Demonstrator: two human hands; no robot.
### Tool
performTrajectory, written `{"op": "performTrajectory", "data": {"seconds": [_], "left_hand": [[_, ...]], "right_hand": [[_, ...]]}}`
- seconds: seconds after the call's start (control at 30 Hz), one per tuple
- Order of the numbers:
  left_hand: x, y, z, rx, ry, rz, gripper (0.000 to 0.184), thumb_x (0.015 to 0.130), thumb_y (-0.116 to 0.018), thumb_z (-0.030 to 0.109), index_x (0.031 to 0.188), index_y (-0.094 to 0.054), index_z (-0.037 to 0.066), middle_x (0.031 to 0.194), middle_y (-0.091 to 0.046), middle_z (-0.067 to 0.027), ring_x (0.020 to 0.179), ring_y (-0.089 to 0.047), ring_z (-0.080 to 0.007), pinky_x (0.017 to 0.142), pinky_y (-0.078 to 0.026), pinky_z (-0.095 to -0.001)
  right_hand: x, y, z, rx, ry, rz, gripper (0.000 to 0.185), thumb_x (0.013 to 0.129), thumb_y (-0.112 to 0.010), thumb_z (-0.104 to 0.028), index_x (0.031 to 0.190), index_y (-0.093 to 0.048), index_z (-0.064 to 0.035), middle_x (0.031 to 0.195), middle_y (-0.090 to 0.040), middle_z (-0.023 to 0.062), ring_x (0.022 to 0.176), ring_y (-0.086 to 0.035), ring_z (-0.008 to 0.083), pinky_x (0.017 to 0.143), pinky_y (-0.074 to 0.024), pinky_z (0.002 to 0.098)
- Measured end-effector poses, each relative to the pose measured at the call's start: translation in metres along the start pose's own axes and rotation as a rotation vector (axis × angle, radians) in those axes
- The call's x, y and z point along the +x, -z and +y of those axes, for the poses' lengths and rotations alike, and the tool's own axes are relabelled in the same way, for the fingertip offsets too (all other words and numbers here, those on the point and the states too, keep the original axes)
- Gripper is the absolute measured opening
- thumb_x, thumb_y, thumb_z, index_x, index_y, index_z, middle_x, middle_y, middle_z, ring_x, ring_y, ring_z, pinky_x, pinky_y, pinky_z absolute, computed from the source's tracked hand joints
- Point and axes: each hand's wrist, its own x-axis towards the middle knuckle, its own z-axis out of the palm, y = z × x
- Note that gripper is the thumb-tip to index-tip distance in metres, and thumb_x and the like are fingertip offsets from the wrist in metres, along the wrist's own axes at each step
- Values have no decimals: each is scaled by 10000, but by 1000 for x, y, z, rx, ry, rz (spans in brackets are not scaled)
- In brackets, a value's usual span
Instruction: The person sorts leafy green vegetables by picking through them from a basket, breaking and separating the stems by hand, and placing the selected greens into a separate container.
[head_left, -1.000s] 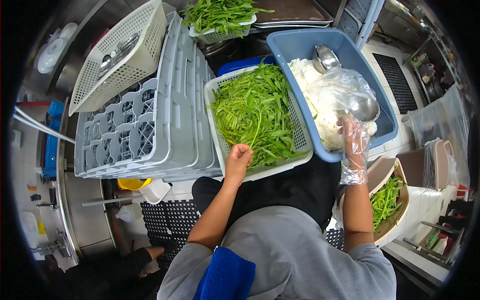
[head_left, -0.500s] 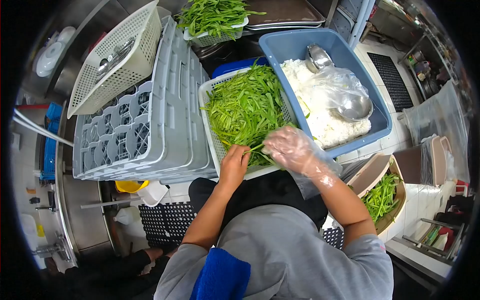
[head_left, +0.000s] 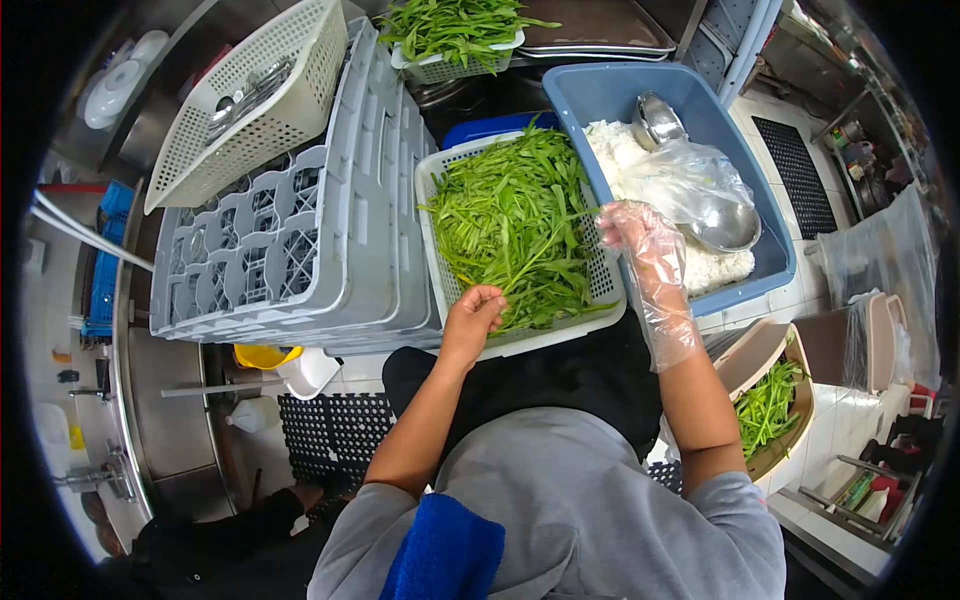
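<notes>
Head view: the left hand [head_left: 474, 322], fingers curled in, is nearer the green stem [head_left: 529, 264], which slants off to its upper right over the greens [head_left: 500, 190]. The gloved right hand [head_left: 645, 245], fingertips bunched, lies farther right; whether either pinches anything, I cannot tell.

Open air lay ahead of the left hand [head_left: 474, 325], over the greens [head_left: 510, 215]; to its left, the stacked grey racks [head_left: 362, 205] walled off passage. Right of the right hand [head_left: 645, 248], a plastic bag [head_left: 690, 180] and metal bowl [head_left: 728, 228] in the blue tub [head_left: 605, 92] stood in the way.
</notes>
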Motion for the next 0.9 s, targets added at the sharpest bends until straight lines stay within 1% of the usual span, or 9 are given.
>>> {"op": "performTrajectory", "data": {"seconds": [0.1, 0.17, 0.37, 0.47, 0.53, 0.6, 0.67, 0.73, 0.9], "left_hand": [[1, -2, 0, -12, 6, -16, 166, 878, -591, 126, 1006, -566, 24, 789, -565, 12, 657, -507, -66, 594, -412, -208], [1, -5, 0, -18, 6, -21, 164, 876, -589, 121, 1004, -566, 22, 793, -568, 10, 661, -509, -68, 594, -412, -209], [-8, -13, 7, 16, 7, -39, 129, 876, -585, 118, 954, -576, 16, 763, -562, -1, 641, -496, -75, 575, -393, -218], [-9, -12, 2, 16, -2, -25, 106, 871, -596, 124, 897, -580, 22, 720, -545, -6, 602, -469, -78, 543, -366, -220], [-11, -10, 3, -70, -1, -24, 75, 864, -596, 109, 884, -575, 40, 715, -545, -9, 613, -482, -79, 550, -378, -218], [-12, -5, -4, -192, 8, -58, 61, 878, -571, 94, 908, -553, 45, 737, -544, -14, 623, -484, -89, 562, -385, -225], [-16, -7, -3, -283, -9, -90, 62, 889, -555, 87, 933, -530, 52, 740, -535, -17, 621, -477, -96, 565, -386, -236], [-20, -9, 0, -345, -22, -146, 64, 894, -547, 83, 944, -518, 56, 739, -530, -19, 620, -473, -98, 564, -385, -242], [-26, -21, 21, -354, -37, -5, 33, 908, -524, 84, 924, -498, 73, 726, -523, -23, 610, -468, -93, 557, -381, -238]], "right_hand": [[-5, 0, 21, -52, 89, -11, 173, 844, -576, -188, 896, -669, -52, 884, -666, 57, 716, -608, 139, 680, -479, 282], [-6, -5, 29, -712, 865, -215, 149, 821, -565, -174, 878, -678, -97, 949, -668, 64, 853, -622, 214, 804, -474, 362], [-21, -38, 49, -1154, 920, -428, 128, 721, -617, -245, 809, -678, -175, 1073, -640, 31, 1161, -498, 272, 1022, -288, 529], [-18, -47, 59, -1197, 1062, -397, 98, 653, -605, -265, 598, -586, -185, 666, -568, -2, 761, -573, 208, 825, -400, 516], [-24, -48, 54, -1066, 1051, -361, 146, 674, -604, -256, 542, -570, -206, 561, -544, -6, 653, -577, 186, 752, -406, 462], [-28, -54, 95, -720, 1086, -245, 151, 740, -594, -314, 644, -560, -202, 651, -554, 3, 661, -569, 216, 873, -392, 524], [-29, -62, 118, -858, 1059, -229, 132, 777, -582, -284, 720, -588, -165, 736, -580, 26, 707, -561, 244, 872, -422, 468], [-31, -65, 89, -939, 672, -528, 169, 790, -564, -289, 718, -589, -138, 694, -572, 66, 659, -566, 260, 726, -463, 411], [-42, -69, 77, -527, 386, -384, 190, 816, -524, -241, 745, -596, -80, 701, -578, 138, 675, -583, 298, 657, -453, 418]]}}
